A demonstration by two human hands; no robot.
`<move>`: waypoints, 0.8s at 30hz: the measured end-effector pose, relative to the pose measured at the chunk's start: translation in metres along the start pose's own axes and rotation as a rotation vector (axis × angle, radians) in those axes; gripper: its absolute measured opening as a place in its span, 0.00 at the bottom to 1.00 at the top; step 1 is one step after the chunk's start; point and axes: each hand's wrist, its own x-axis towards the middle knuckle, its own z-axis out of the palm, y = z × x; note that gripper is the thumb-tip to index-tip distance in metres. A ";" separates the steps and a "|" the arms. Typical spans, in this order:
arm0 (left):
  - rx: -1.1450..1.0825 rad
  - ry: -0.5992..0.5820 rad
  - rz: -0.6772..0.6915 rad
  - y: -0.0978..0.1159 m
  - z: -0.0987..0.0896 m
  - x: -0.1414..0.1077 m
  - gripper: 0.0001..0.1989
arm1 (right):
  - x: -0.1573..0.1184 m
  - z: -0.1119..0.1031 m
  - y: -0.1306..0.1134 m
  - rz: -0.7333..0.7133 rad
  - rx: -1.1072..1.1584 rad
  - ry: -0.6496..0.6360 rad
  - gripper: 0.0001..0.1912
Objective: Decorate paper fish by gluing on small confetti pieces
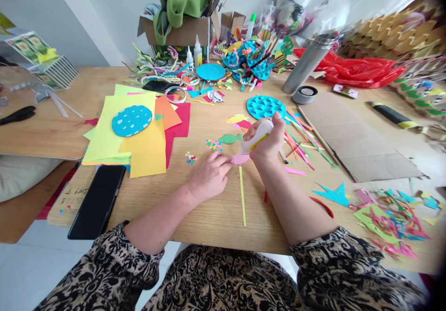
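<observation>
- The right hand [270, 146] kept a firm grip, its fingers wrapped around a white bottle [259, 137] and its thumb laid over the upper end.
- That bottle was tilted, its lower end aimed down and to the left above a pink paper piece [241, 159]; whether the two touched could not be told.
- The left hand [211, 171] lay low, palm down, fingers reaching right, with its fingertips at the left end of the pink piece; whether its grip pinched or merely pressed the paper could not be told.
- The right forearm slanted from the near right up to the far left, the wrist raised; the left forearm came in from the near left, lower to the counter [209, 218].
- The pink piece lay mid-counter between the hands, a yellow-green strip [242, 197] just on its near side.
- On its far side lay a green paper fish [230, 139], with a speckled cutout [213, 145] to the left of that.
- Beyond the right hand sat a blue scalloped disc [265, 106], coloured strips [301, 145] to its near right.
- Farther left were a yellow sheet [148, 155] and, nearer, a black phone [97, 202].
- Well right lay a cardboard sheet [351, 134].
</observation>
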 end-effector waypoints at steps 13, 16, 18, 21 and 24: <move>-0.004 -0.036 -0.013 0.002 -0.003 0.001 0.21 | -0.002 0.001 0.000 -0.005 -0.012 0.003 0.29; -0.002 -0.036 -0.013 0.002 -0.003 0.001 0.20 | -0.003 0.001 -0.001 -0.012 -0.013 0.005 0.29; 0.001 -0.034 -0.012 0.001 -0.003 0.001 0.20 | -0.004 0.001 0.000 -0.030 -0.016 -0.019 0.29; 0.010 -0.031 -0.006 0.001 -0.003 0.001 0.19 | -0.004 0.001 0.000 -0.044 -0.010 -0.042 0.28; 0.011 -0.029 0.003 0.001 -0.003 0.001 0.19 | -0.004 0.002 0.000 -0.040 -0.004 -0.018 0.28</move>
